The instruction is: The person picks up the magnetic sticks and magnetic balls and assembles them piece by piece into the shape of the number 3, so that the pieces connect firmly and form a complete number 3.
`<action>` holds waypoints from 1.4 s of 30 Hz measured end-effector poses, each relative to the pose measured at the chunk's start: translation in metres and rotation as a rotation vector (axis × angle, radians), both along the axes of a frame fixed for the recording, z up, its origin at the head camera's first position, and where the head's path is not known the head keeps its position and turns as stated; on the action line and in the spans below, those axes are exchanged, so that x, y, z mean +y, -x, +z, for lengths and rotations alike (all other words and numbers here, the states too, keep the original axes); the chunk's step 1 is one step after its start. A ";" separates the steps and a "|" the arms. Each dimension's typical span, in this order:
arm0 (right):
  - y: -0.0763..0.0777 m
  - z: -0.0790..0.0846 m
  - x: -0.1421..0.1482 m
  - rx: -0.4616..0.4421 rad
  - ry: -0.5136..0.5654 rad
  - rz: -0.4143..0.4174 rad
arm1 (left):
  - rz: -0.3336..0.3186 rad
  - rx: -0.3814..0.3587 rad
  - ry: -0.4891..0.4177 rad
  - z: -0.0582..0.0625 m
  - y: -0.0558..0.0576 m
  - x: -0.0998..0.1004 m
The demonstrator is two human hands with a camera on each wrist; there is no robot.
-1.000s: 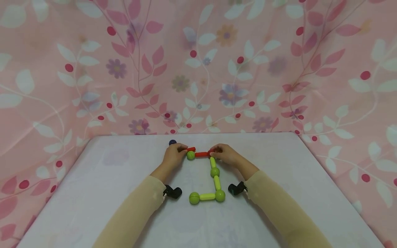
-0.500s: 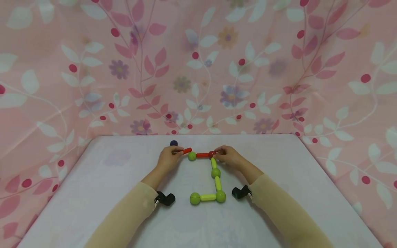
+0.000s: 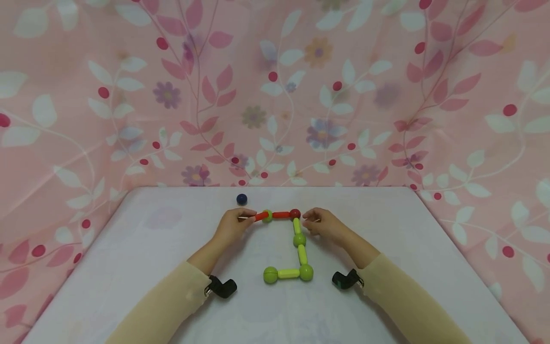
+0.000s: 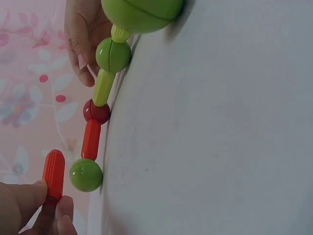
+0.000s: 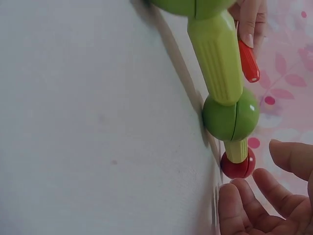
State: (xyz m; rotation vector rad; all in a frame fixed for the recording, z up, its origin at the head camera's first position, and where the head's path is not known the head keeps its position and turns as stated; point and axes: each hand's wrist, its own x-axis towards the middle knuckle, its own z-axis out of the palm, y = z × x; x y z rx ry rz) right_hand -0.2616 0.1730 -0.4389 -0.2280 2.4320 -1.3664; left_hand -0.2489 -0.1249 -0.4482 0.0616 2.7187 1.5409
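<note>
My left hand [image 3: 228, 228] pinches a loose red rod [image 4: 54, 174] between thumb and fingers. In the head view the rod's tip overlaps the end green ball [image 3: 267, 216], but the left wrist view shows a gap between them. From that ball a second red rod [image 3: 281, 215] runs to a red ball [image 3: 295, 214]. Light green rods [image 3: 302, 254] and green balls [image 3: 299, 240] continue toward me, then turn left to another green ball [image 3: 270, 275]. Just right of the red ball, my right hand [image 3: 328, 225] has loosely bent fingers with nothing between them.
A dark blue ball [image 3: 242, 199] lies beyond my left hand, near the far edge of the white table [image 3: 365, 200]. A pink floral cloth [image 3: 275, 95] hangs behind the table. Black wrist cameras [image 3: 223, 287] stick out inward from both sleeves.
My left hand has drawn back toward me and left, bringing the rod's tip lower, in front of the green ball. My right fingers have left the red ball and moved right.
</note>
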 end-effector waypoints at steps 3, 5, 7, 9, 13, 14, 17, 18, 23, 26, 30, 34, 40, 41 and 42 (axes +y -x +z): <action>-0.007 0.001 0.001 0.005 0.010 0.012 | -0.029 -0.004 -0.003 0.000 -0.006 0.002; -0.011 0.001 0.003 0.012 0.026 0.034 | -0.052 0.010 -0.002 0.000 -0.009 0.004; -0.014 -0.001 0.004 0.011 0.043 0.053 | -0.075 0.020 -0.007 -0.001 -0.012 0.005; -0.017 -0.003 0.005 0.008 0.054 0.070 | -0.096 0.017 -0.016 -0.001 -0.016 0.007; -0.023 -0.005 0.004 0.003 0.053 0.079 | -0.132 -0.003 -0.023 -0.002 -0.021 0.010; -0.024 -0.005 0.004 0.004 0.050 0.075 | -0.139 -0.012 -0.024 -0.003 -0.022 0.012; -0.028 -0.005 0.002 0.006 0.042 0.063 | -0.161 -0.033 -0.028 -0.004 -0.026 0.015; -0.029 -0.005 0.002 0.004 0.039 0.059 | -0.170 -0.041 -0.032 -0.005 -0.027 0.016; -0.034 -0.004 0.000 0.002 0.025 0.061 | -0.201 -0.058 -0.032 -0.007 -0.030 0.022; -0.035 -0.005 -0.001 0.011 0.016 0.063 | -0.219 -0.070 -0.027 -0.009 -0.032 0.024; -0.035 -0.005 -0.003 0.024 0.009 0.058 | -0.244 -0.071 -0.019 -0.010 -0.032 0.027; -0.036 -0.003 -0.006 0.027 -0.004 0.032 | -0.249 -0.066 -0.009 -0.012 -0.032 0.030; -0.036 0.000 -0.010 0.008 -0.018 -0.009 | -0.250 -0.084 -0.011 -0.012 -0.030 0.035; -0.037 0.000 -0.011 0.007 -0.021 -0.013 | -0.253 -0.086 -0.011 -0.012 -0.029 0.036; -0.037 0.000 -0.011 0.008 -0.025 -0.018 | -0.256 -0.087 -0.010 -0.013 -0.029 0.036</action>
